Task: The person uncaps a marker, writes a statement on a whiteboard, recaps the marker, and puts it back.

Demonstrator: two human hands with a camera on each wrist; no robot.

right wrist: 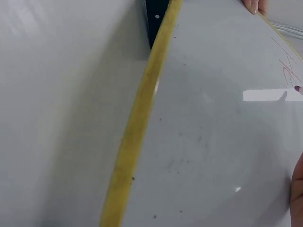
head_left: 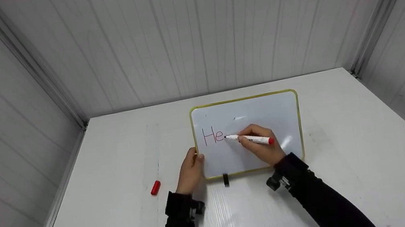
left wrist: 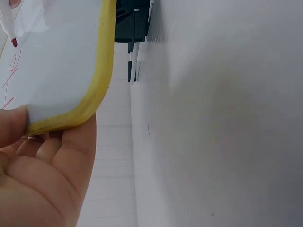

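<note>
- Whiteboard (head_left: 267, 111) lies flat on the white counter (head_left: 354, 146), yellow frame, a bit right of center.
- Left hand (head_left: 190, 172) pinches the board's lower left corner, thumb on top, pinning it down.
- Right hand (head_left: 263, 148) grips a red marker (head_left: 249, 139), tip touching the board just right of the letters.
- "He" (head_left: 213, 135) is written in red; the rest of the board is blank, so looks like early days.
- Red cap (head_left: 155, 187) sits off to the left on the counter.
</note>
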